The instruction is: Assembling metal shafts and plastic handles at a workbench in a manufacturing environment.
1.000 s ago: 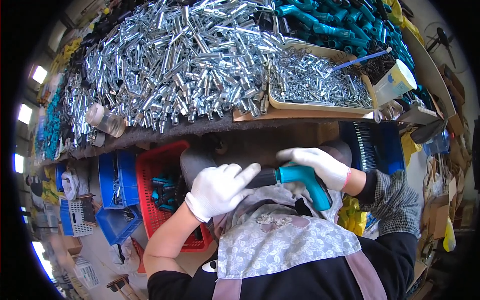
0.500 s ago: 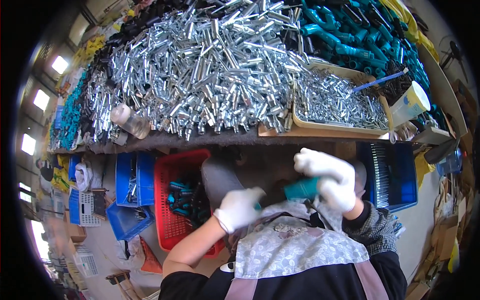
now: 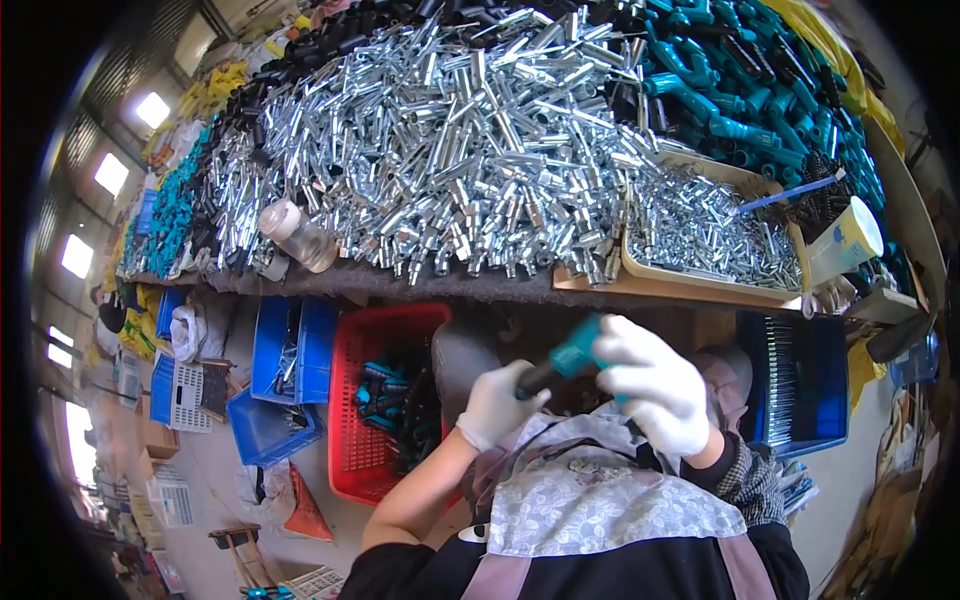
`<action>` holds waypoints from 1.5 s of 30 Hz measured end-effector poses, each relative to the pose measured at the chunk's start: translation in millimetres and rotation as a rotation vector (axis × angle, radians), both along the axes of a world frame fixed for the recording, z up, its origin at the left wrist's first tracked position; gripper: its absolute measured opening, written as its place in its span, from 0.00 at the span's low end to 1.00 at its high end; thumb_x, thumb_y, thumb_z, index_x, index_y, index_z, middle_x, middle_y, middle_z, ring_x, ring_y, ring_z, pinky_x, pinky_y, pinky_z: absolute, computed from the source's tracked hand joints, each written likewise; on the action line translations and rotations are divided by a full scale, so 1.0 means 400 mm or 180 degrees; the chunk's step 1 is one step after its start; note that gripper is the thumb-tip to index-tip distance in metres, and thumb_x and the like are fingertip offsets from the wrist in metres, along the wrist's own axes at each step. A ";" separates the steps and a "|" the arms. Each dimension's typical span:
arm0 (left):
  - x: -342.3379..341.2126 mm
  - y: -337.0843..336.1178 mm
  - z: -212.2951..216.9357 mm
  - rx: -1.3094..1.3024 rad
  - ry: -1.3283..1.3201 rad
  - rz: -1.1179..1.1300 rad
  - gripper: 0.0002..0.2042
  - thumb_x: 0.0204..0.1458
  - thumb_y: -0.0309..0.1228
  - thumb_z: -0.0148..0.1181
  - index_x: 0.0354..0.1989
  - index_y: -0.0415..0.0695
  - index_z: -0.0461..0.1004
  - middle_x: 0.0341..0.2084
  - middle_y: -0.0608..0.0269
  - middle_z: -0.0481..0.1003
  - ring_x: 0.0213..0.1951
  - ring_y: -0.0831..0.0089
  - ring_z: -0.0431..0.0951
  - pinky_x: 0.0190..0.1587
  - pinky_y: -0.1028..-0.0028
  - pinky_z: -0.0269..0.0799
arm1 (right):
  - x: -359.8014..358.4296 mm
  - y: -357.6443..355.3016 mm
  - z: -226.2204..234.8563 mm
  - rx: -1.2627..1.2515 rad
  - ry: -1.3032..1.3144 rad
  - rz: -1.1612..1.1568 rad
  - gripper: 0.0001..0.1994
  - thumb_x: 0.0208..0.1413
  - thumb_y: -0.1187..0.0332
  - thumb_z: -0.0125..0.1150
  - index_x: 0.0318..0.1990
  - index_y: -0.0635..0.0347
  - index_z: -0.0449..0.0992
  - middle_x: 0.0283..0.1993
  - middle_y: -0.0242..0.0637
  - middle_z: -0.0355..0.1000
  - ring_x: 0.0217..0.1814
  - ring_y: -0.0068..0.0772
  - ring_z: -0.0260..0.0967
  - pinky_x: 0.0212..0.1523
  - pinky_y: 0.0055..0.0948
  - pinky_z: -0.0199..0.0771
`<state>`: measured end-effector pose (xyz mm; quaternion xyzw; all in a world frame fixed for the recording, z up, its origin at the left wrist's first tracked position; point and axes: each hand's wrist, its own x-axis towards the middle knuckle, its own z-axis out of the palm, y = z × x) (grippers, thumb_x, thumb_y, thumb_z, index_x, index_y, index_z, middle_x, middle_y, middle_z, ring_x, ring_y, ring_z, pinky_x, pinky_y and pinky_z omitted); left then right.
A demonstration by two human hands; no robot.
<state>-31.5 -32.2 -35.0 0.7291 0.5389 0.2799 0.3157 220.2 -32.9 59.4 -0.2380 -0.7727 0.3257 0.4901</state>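
Note:
In front of my lap, both white-gloved hands hold one part: a teal plastic tube-like housing [image 3: 574, 352] with a black cylindrical piece [image 3: 540, 378] at its lower left end. My left hand [image 3: 493, 408] is closed around the black end. The teal end sits in the curled fingers of my right hand [image 3: 657, 388], which cover part of it. The housing is tilted, its teal end higher and to the right. Whether the black piece is fixed to the teal one, I cannot tell.
Beyond my hands, the bench holds a heap of shiny metal fittings [image 3: 440, 150], teal housings [image 3: 740, 120] and a tray of small metal parts [image 3: 655, 272]. A red basket [image 3: 345, 400] with teal-and-black parts stands left, blue bins [image 3: 318, 350] beside it, and a blue bin of rods [image 3: 815, 380] right.
The teal housing has risen and tilted; its black end now shows in my left hand. My right hand has come lower. The whole view has shifted slightly.

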 end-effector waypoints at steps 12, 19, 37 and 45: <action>-0.006 -0.066 -0.026 0.0778 -0.0018 -0.1477 0.17 0.42 0.33 0.70 0.42 0.44 0.80 0.33 0.53 0.80 0.33 0.54 0.81 0.38 0.60 0.76 | 0.053 0.079 -0.006 -0.0894 0.0291 0.0508 0.15 0.59 0.62 0.53 0.39 0.64 0.82 0.50 0.50 0.79 0.63 0.51 0.71 0.70 0.50 0.59; -0.008 -0.076 -0.050 0.0042 0.0430 -0.1111 0.11 0.49 0.35 0.65 0.39 0.45 0.77 0.30 0.47 0.79 0.36 0.49 0.81 0.39 0.59 0.76 | -0.042 0.030 0.029 0.0876 -0.0869 -0.0150 0.07 0.41 0.73 0.68 0.31 0.58 0.81 0.33 0.34 0.75 0.35 0.39 0.75 0.36 0.37 0.75; -0.245 0.294 0.209 0.2235 0.1487 0.0712 0.14 0.49 0.29 0.63 0.46 0.48 0.78 0.44 0.58 0.77 0.47 0.57 0.75 0.48 0.62 0.75 | -0.049 0.024 -0.241 -0.3442 -0.0097 0.0941 0.26 0.58 0.51 0.66 0.53 0.62 0.69 0.35 0.33 0.72 0.31 0.21 0.70 0.34 0.23 0.71; -0.339 0.452 0.212 0.1618 0.2983 -0.0254 0.10 0.48 0.30 0.63 0.40 0.47 0.80 0.35 0.58 0.74 0.43 0.57 0.74 0.48 0.61 0.74 | -0.086 0.016 -0.156 -0.2987 -0.0332 0.0964 0.23 0.62 0.62 0.60 0.61 0.59 0.67 0.40 0.32 0.71 0.37 0.21 0.70 0.41 0.25 0.73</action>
